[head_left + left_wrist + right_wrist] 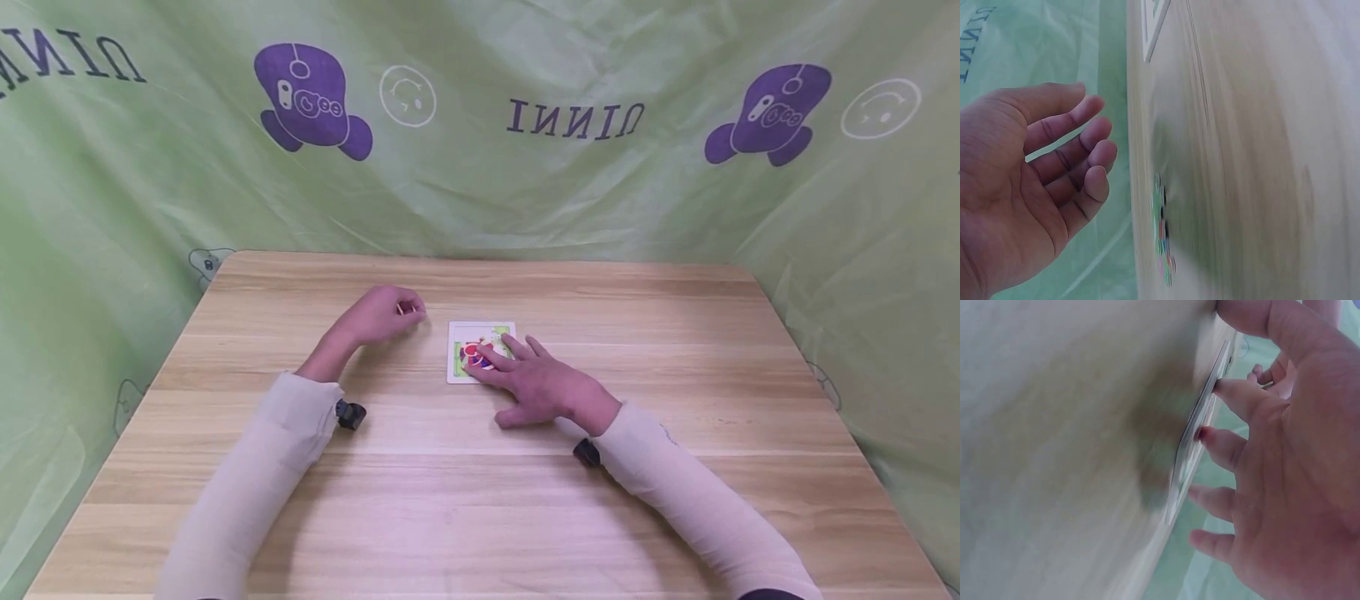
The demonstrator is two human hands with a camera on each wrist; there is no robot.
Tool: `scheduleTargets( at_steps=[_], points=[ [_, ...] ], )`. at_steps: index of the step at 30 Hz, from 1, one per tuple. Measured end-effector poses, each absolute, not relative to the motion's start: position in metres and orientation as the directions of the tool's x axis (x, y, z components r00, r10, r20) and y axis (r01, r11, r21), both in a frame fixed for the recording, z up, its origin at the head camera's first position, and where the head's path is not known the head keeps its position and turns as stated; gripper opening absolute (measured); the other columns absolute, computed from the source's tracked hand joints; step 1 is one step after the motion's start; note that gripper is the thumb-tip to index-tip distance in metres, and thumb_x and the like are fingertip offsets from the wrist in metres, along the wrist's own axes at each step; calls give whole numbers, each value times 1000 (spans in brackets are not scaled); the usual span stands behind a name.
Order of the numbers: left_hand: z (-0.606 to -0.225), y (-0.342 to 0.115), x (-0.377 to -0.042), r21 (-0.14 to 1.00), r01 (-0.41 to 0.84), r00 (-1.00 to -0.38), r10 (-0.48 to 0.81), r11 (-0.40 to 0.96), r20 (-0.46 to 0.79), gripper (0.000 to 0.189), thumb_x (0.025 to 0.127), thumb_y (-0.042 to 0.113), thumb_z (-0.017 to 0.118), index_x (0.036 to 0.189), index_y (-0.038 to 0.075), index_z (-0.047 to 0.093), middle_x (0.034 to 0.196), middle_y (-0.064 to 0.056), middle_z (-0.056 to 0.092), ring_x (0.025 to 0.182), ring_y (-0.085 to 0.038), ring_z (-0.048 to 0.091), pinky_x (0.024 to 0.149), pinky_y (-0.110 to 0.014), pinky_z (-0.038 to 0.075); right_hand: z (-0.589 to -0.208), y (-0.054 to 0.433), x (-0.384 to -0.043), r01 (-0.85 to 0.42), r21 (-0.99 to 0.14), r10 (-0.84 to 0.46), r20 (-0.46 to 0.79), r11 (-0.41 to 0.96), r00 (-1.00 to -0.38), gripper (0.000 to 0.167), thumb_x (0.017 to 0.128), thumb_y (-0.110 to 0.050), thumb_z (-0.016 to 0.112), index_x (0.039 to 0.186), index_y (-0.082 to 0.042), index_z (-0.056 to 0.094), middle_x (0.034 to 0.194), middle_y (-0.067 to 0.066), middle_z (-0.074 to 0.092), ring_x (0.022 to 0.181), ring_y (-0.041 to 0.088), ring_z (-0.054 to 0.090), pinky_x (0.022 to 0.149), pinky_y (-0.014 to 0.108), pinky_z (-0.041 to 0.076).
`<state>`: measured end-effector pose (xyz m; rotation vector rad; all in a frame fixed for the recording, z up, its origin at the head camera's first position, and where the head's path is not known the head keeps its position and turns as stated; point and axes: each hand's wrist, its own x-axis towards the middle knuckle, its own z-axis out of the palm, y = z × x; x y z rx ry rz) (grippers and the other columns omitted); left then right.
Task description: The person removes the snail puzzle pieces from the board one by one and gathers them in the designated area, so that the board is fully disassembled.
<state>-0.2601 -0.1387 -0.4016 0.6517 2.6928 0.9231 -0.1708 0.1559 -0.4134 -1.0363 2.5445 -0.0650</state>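
Note:
A small square puzzle board (452, 367) with a white border lies on the table, and a red, purple and green picture shows inside it. Over its right side spreads my right hand (536, 387), fingers apart, the fingertips touching the picture. In the right wrist view the board (1180, 459) appears edge-on under those fingers. To the board's left hovers my left hand (382, 315), loosely curled; the left wrist view shows this hand (1035, 156) holding nothing. Below it several flat colored puzzle pieces (1161, 234) lie on the tabletop, hidden from the head view by the hand.
The wood-grain table (465, 517) reaches back to a green curtain (480, 192) with purple prints, which also hangs along both sides. A small black wrist camera (350, 414) sits at the left cuff, another camera (587, 452) at the right.

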Motion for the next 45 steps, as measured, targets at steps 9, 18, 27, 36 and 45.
scheduleTargets(
  at_steps=[9,18,27,36,45],
  points=[
    [-405,-124,-260,623,383,-855,516,682,-39,15,99,18,67,101,5,74,87,-4,68,76,-19,59,70,-37,50,-412,151,-167,-677,-141,-684,-294,722,-668,79,94,-47,61,164,-34,26,170,3,17,146,41,28,116,61,21],
    [-406,-114,-260,624,402,-841,539,670,-37,13,99,17,68,101,5,74,90,-5,69,81,-20,61,75,-38,51,-410,145,-161,-651,-127,-652,-320,748,-687,80,94,-45,61,164,-30,26,170,6,17,145,39,29,115,57,24],
    [-408,-99,-260,638,402,-837,547,657,-36,14,100,19,67,100,7,74,90,-3,69,84,-20,62,79,-37,52,-405,142,-159,-617,-164,-632,-332,770,-700,79,94,-42,65,164,-30,29,170,6,19,145,40,29,115,58,24],
    [-411,-73,-263,651,415,-809,585,636,-54,16,101,13,64,105,4,76,94,-4,71,86,-20,62,83,-37,50,-405,140,-159,-610,-133,-614,-343,781,-711,78,95,-43,63,164,-31,27,170,4,17,145,37,29,112,54,30],
    [-419,-54,-264,629,437,-782,617,643,-88,23,102,2,54,106,5,77,97,-6,71,72,-16,54,80,-34,48,-406,141,-157,-594,-170,-611,-361,786,-705,78,97,-41,61,165,-31,24,171,3,12,148,37,24,111,57,33]
  ],
)
